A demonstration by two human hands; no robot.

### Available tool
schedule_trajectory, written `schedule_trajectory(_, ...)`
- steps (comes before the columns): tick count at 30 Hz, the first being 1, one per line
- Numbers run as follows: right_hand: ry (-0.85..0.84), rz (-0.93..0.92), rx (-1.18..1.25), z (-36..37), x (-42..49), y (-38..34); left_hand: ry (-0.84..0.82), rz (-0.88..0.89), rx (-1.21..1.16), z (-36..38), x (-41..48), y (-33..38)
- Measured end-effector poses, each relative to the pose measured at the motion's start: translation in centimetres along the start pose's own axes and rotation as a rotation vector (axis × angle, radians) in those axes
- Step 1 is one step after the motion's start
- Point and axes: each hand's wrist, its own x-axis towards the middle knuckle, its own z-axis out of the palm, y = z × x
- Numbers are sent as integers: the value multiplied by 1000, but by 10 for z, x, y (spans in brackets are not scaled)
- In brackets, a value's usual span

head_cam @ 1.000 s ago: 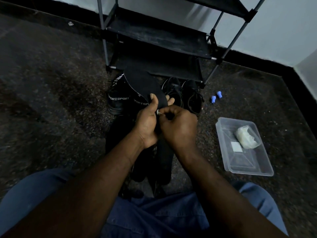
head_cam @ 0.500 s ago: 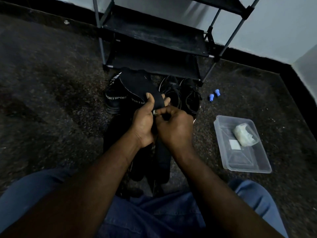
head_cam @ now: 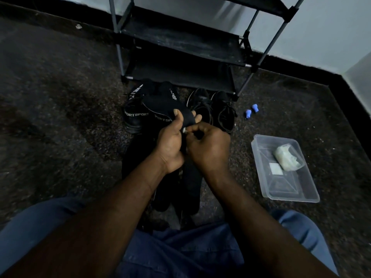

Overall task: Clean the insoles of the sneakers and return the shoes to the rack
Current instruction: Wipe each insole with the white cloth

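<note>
My left hand (head_cam: 170,141) grips a black insole (head_cam: 162,103) that points up and away, thumb on top. My right hand (head_cam: 208,145) is curled against the insole's near part and pinches something small and white (head_cam: 184,129) against it. Two black sneakers marked SPORT (head_cam: 134,115) stand behind the insole. Another pair of black laced sneakers (head_cam: 212,107) stands to their right. More black insoles (head_cam: 190,181) lie on the floor under my hands. The black shoe rack (head_cam: 180,47) stands behind the shoes.
A clear plastic tub (head_cam: 291,189) holding a whitish wad (head_cam: 286,157) and a small white square sits on the dark floor at the right. Two small blue pieces (head_cam: 251,110) lie near the rack's right leg. A pale wall meets a black skirting behind. My blue-trousered knees are at the bottom.
Both hands have stayed on the insole with only slight shifts; the right hand's fingers have worked a little against it. The view has tilted slightly.
</note>
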Motion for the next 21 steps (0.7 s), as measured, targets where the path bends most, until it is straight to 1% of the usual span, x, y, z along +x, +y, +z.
schedule_trajectory(5, 51, 85, -34, -5, 13, 7, 9, 3, 11, 2, 0, -3)
schedule_trajectory(8, -1, 78, -16, -3, 2, 0, -8, 3, 5, 2, 0, 1)
schedule_trajectory(11, -76, 49, 64, -2, -7, -7, -12, 3, -17, 0, 1, 5)
schedule_trajectory(13, -31, 73, 80, -5, -1, -3, -18, 4, -3, 2, -1, 3)
schedule_trajectory(16, 76, 147, 29, -11, 16, 9, -15, 0, 3, 2, -1, 0)
schedule_trajectory(18, 86, 156, 9, -14, 23, 14, -24, -4, -26, 2, 0, -1)
schedule_trajectory(21, 53, 103, 10, -15, 16, 9, -39, -1, -4, 1, 3, 1)
